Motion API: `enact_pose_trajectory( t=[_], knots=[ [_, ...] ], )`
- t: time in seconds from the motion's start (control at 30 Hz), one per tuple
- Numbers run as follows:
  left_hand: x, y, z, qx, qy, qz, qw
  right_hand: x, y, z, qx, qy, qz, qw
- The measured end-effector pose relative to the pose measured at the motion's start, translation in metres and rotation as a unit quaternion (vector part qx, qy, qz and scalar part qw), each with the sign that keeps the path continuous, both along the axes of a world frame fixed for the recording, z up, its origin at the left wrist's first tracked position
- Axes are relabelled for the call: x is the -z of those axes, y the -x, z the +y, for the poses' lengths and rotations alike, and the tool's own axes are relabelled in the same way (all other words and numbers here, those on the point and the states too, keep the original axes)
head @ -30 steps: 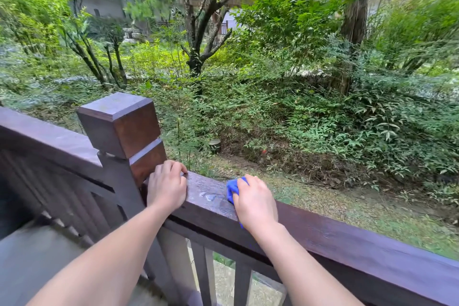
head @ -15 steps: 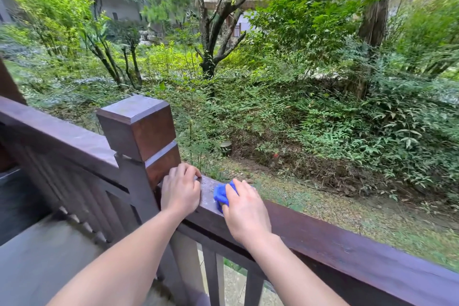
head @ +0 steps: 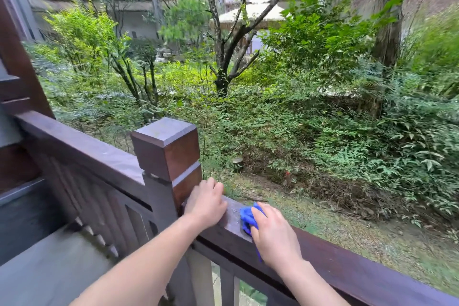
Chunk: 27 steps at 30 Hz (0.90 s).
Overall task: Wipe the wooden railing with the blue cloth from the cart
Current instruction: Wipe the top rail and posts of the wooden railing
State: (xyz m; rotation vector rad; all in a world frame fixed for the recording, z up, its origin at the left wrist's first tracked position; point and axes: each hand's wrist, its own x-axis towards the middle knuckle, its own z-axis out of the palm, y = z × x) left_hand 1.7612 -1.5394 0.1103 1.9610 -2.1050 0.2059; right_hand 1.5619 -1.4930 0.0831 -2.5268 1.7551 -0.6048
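A dark brown wooden railing (head: 352,268) runs from the lower right up to a square post (head: 166,149), then on to the left. My right hand (head: 274,236) presses a bunched blue cloth (head: 246,217) flat on the rail's top, a short way right of the post. Most of the cloth is hidden under my palm. My left hand (head: 205,202) rests curled over the rail's top right beside the post, holding nothing else. A damp patch shows on the rail between my two hands.
Upright balusters (head: 226,285) stand below the rail. A grey deck floor (head: 49,263) lies at lower left, and a dark wooden column (head: 17,57) rises at far left. Beyond the railing are a gravel strip, shrubs and trees. The cart is not in view.
My right hand slid the cloth left toward the post, then back a little to the right. My head lifted and turned left. The left hand stayed on the rail by the post.
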Motion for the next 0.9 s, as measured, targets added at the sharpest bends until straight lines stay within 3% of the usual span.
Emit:
enact_pose_trajectory(
  t=[0.1, 0.2, 0.37, 0.47, 0.6, 0.77, 0.9],
  knots=[
    [-0.051, -0.022, 0.001, 0.080, 0.207, -0.039, 0.974, 0.001, -0.006, 0.002, 0.009, 0.009, -0.012, 1.000],
    [-0.105, -0.048, -0.008, 0.029, 0.319, -0.095, 0.942, 0.002, -0.006, 0.002, 0.023, 0.004, -0.012, 1.000],
    [-0.119, -0.076, -0.024, -0.069, 0.236, -0.086, 0.966, 0.005, -0.015, 0.007, 0.024, -0.008, -0.002, 1.000],
    [-0.112, -0.076, -0.025, -0.063, 0.266, -0.082, 0.959, 0.002, -0.002, -0.003, 0.006, 0.023, 0.005, 1.000],
    [-0.111, -0.079, -0.029, -0.051, 0.283, -0.098, 0.953, -0.009, -0.014, -0.026, 0.077, -0.007, -0.027, 0.997],
    [-0.108, -0.080, -0.033, -0.063, 0.325, -0.117, 0.936, 0.008, -0.025, -0.002, -0.075, 0.021, -0.022, 0.997],
    [-0.108, -0.079, -0.034, -0.067, 0.331, -0.117, 0.934, 0.009, -0.008, -0.019, -0.004, 0.019, -0.018, 1.000]
  ],
)
